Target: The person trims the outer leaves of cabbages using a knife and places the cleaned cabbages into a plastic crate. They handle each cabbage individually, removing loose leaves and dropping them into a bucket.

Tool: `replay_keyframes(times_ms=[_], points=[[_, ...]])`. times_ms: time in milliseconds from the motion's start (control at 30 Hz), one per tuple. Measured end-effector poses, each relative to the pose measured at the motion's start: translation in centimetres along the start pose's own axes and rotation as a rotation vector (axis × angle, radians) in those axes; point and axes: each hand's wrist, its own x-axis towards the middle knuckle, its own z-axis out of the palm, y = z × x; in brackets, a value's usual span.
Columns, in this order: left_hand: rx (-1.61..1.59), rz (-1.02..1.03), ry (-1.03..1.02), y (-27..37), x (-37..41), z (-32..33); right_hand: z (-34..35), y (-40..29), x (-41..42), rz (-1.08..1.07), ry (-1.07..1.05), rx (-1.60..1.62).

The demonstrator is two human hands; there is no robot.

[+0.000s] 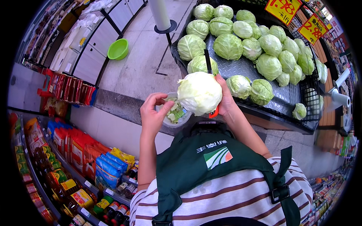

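Note:
A pale, trimmed cabbage [199, 93] rests in my right hand [227, 96], held in front of my dark green apron. The same hand keeps a knife against the cabbage's far side; its dark blade [208, 60] points away from me and its orange handle [214, 112] shows below. Left of the cabbage, my left hand [152, 111] is raised with thumb and fingers apart, with nothing visible in it. Beneath both hands stands a clear plastic bin [185, 120] with leaf scraps [175, 110] inside, partly hidden by the cabbage.
Several green cabbages [227, 46] lie on a black display stand [209, 42] ahead and right. A roll post [159, 14] rises at its left corner. A green basin [118, 49] sits on the floor by cabinets. Shelves of bottles and packets [82, 149] run along my left.

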Motion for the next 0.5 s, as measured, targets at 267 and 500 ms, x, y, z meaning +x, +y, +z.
replay_keyframes(times_ms=[267, 500], points=[[0.137, 0.224, -0.055, 6.2, -0.2, 1.3, 1.0, 0.2, -0.2, -0.165, -0.081, -0.163], [0.011, 0.161, -0.192, 3.8, 0.1, 1.1, 1.1, -0.7, -0.9, -0.249, -0.040, -0.395]])
